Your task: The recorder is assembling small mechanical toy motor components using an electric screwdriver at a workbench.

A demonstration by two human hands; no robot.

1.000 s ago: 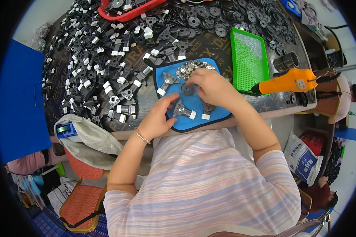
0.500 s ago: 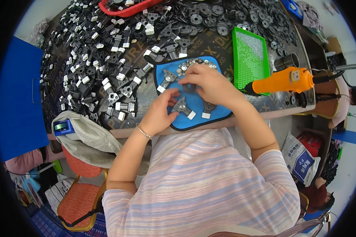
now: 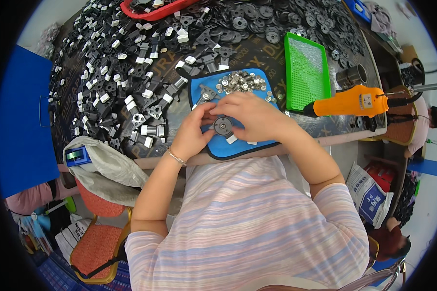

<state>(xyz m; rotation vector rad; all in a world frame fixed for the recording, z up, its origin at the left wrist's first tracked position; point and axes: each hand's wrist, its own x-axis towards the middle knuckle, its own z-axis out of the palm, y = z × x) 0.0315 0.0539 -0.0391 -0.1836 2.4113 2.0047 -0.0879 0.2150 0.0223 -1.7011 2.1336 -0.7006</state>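
A round black disc (image 3: pixel 223 126) with a metal centre sits over a black bracket-like part, whose white tip (image 3: pixel 232 139) shows below it. My right hand (image 3: pixel 251 115) curls around the disc's far and right sides, thumb at its edge. From the left, my left hand (image 3: pixel 192 130) closes on the same stack, its fingertips partly hidden. Beneath them lies a blue mat (image 3: pixel 223 149) with a dark border. Another black part (image 3: pixel 207 94) rests at its upper left, and small round metal pieces (image 3: pixel 242 81) are heaped at its far side.
Many black parts with white ends (image 3: pixel 109 80) cover the table's left, and black discs (image 3: pixel 257 17) pile up at the back. A green tray (image 3: pixel 329 72) of small clear pieces stands right of the mat, beside an orange electric screwdriver (image 3: pixel 352 101) and a metal cup (image 3: pixel 357 75).
My right hand has come nearer with the disc, from beside the metal pieces to over the black part. My left hand has moved slightly in against it, and the metal heap is uncovered.
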